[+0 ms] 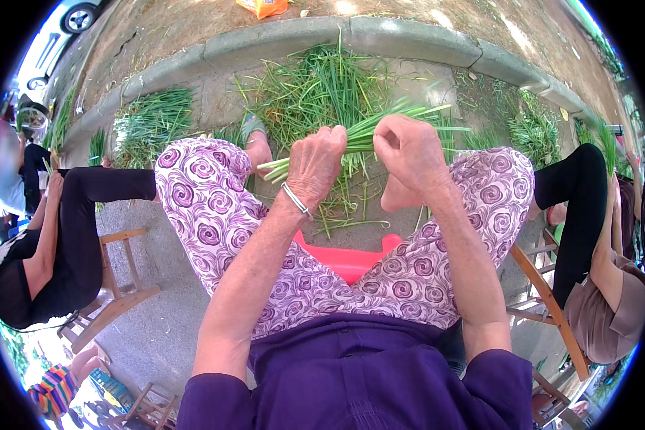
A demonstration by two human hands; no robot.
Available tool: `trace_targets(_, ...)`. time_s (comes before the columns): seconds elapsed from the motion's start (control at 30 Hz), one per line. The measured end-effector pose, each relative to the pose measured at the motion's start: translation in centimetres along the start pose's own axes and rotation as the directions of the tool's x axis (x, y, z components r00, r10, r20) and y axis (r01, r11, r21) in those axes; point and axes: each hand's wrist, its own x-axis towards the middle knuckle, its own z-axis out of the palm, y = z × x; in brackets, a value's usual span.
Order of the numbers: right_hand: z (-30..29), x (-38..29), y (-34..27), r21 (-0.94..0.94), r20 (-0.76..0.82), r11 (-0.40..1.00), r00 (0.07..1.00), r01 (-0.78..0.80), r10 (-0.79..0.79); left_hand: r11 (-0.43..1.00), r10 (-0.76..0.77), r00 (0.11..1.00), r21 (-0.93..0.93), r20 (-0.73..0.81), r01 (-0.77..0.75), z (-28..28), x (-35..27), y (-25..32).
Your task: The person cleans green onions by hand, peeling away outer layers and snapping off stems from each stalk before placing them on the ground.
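My left hand [317, 161] is closed around a bunch of green chives [361, 138], held crosswise above my knees. Pale stem ends poke out to the left of the fist, and the leaves fan out to the right. At the leafy side is my right hand [413, 148], its thumb and index finger curled together. Leaves pass behind it, and whether a blade is pinched in those fingers is unclear. On the ground beyond both hands lies a loose heap of chives [322, 88], with yellowed blades mixed in. Stray blades are scattered below the hands.
A red plastic stool [349, 260] shows between my legs. Behind the heap runs a concrete curb [279, 40]. More chives lie at left [156, 121] and right [535, 131]. Seated people flank me, beside a wooden chair [123, 269] at left and another chair [551, 303] at right.
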Motion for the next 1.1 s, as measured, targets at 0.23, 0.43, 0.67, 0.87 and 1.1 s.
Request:
trace_targets(0.23,-3.5,0.6,-0.3,0.566,0.082,0.781,0.961,-0.263,0.264,0.894,-0.18,0.978,-0.397,0.104,0.207,0.4,0.2,-1.0)
trace_targets(0.43,-1.3,-1.1,0.0,-0.066,0.555,0.961,0.79,-0.269,0.259,0.222,-0.216,0.832,-0.804,0.51,0.551,-1.5,1.1,-1.4)
trace_targets(0.67,-1.0,-1.0,0.0,-0.005,0.232,0.988,0.961,-0.157,0.154,-0.11,-0.041,0.83,-0.828,0.556,0.549,-3.1,0.8,-1.0)
trace_targets(0.87,-2.0,-0.3,-0.3,0.15,0.066,0.941,0.953,-0.303,0.296,-0.178,0.008,0.833,-0.819,0.553,0.546,-3.5,0.9,-0.8)
trace_targets(1.1,-1.4,-0.2,-0.4,0.258,-0.093,0.95,0.975,-0.174,0.204,-0.184,0.069,0.836,-0.817,0.544,0.547,-3.6,0.8,-0.3)
